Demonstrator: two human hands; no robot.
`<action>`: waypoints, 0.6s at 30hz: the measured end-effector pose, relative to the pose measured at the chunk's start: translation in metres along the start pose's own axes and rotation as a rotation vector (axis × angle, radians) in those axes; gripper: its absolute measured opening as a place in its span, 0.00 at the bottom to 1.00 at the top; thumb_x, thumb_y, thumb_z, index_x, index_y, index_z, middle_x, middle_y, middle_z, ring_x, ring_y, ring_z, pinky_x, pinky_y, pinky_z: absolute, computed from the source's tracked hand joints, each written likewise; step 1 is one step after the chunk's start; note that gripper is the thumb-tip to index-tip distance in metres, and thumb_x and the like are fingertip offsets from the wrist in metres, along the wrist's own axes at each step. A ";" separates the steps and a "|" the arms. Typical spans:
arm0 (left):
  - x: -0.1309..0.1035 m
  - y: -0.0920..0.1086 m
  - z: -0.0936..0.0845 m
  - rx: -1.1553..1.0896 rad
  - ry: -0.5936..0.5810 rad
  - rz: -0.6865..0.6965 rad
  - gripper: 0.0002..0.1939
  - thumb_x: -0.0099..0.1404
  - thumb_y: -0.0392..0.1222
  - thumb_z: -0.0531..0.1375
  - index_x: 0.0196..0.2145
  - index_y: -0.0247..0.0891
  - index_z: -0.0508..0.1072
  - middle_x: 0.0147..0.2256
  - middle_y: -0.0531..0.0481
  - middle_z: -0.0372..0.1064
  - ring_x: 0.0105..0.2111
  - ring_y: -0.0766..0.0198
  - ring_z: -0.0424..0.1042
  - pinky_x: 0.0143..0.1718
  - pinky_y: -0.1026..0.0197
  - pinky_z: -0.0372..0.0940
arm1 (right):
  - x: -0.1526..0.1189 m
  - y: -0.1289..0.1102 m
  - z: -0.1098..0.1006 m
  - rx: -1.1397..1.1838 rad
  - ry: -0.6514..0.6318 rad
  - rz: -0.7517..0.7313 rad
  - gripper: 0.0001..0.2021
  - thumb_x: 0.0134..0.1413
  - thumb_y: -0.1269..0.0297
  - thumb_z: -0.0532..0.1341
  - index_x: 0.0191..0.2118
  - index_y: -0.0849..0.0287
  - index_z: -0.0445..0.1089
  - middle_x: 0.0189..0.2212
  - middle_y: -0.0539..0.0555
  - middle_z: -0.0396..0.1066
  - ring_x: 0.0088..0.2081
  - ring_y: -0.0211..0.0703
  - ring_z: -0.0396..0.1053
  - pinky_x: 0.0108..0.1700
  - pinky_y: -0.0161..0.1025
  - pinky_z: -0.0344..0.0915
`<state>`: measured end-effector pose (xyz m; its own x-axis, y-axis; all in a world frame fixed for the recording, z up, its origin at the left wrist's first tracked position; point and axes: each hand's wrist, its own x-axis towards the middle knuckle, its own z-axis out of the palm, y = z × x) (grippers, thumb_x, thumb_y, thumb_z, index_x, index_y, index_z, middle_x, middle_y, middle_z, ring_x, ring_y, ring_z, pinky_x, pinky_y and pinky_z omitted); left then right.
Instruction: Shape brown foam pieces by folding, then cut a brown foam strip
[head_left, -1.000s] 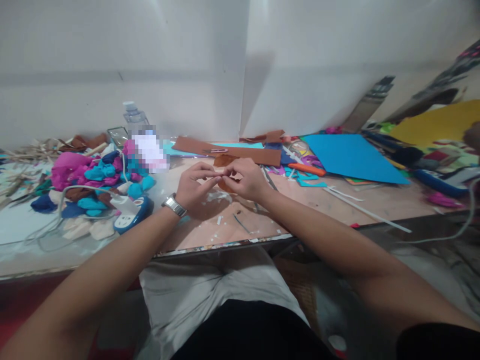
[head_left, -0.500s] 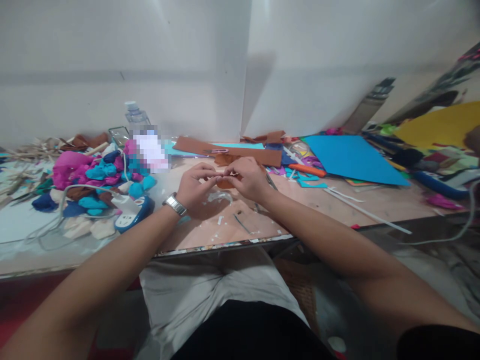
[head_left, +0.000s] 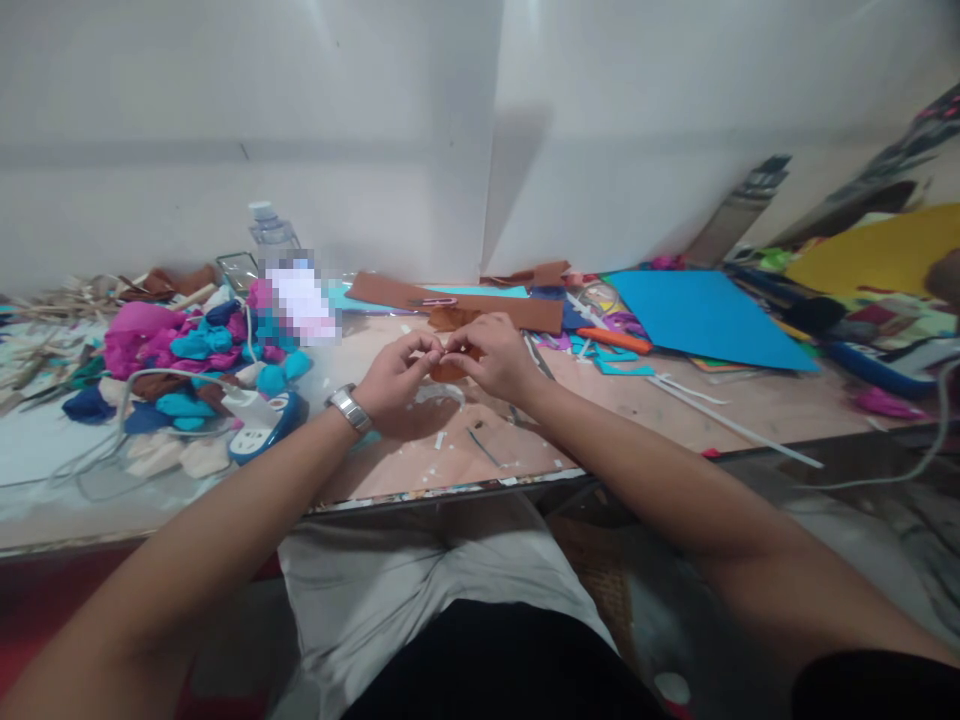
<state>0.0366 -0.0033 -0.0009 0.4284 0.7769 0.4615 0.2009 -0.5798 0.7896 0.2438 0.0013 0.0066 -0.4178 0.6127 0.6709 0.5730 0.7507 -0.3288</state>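
Observation:
Over the middle of the table, my left hand and my right hand meet fingertip to fingertip. Both are closed in a pinch on a piece of brown crepe paper, most of which my fingers hide. Another crumpled brown piece lies just behind my hands. Beyond that, a pair of pink-handled thread snips rests on a long brown folded strip. A silver watch is on my left wrist.
At left are a pile of colourful crumpled paper, a blue-and-white power strip, a lit, blurred phone screen and a bottle. Rightward lie an orange cutter, a blue sheet and a white stick.
My left fingers have curled in more tightly at the pinch. Otherwise both hands stay in nearly the same place.

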 end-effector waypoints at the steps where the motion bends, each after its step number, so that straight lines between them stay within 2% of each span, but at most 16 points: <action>1: 0.000 0.000 0.000 -0.037 -0.009 -0.015 0.20 0.70 0.59 0.59 0.39 0.36 0.72 0.37 0.47 0.72 0.38 0.61 0.69 0.43 0.60 0.65 | 0.000 0.000 0.000 0.001 0.006 -0.002 0.08 0.61 0.57 0.68 0.36 0.56 0.75 0.34 0.52 0.79 0.39 0.48 0.72 0.51 0.47 0.55; 7: -0.001 -0.005 0.002 -0.178 -0.013 -0.103 0.21 0.69 0.60 0.62 0.40 0.36 0.74 0.38 0.47 0.73 0.39 0.62 0.71 0.43 0.61 0.66 | 0.000 -0.003 -0.002 0.034 0.012 -0.004 0.09 0.61 0.57 0.68 0.36 0.56 0.75 0.35 0.52 0.80 0.40 0.48 0.73 0.51 0.47 0.56; 13: -0.001 -0.005 -0.001 -0.194 0.016 -0.101 0.20 0.66 0.58 0.65 0.38 0.35 0.75 0.37 0.48 0.74 0.38 0.63 0.71 0.42 0.61 0.66 | 0.000 -0.004 -0.002 0.068 0.034 -0.003 0.09 0.60 0.57 0.70 0.34 0.56 0.75 0.34 0.51 0.79 0.38 0.46 0.72 0.51 0.46 0.56; 18: -0.001 -0.011 -0.003 -0.238 0.021 -0.132 0.18 0.65 0.55 0.68 0.37 0.35 0.77 0.36 0.48 0.75 0.36 0.64 0.72 0.41 0.61 0.67 | -0.001 -0.005 -0.003 0.097 0.019 -0.015 0.08 0.62 0.56 0.68 0.38 0.55 0.76 0.37 0.52 0.80 0.41 0.48 0.72 0.52 0.47 0.56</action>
<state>0.0317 0.0033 -0.0087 0.3936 0.8482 0.3545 0.0398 -0.4009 0.9152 0.2436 -0.0037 0.0092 -0.4120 0.5967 0.6887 0.4953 0.7810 -0.3804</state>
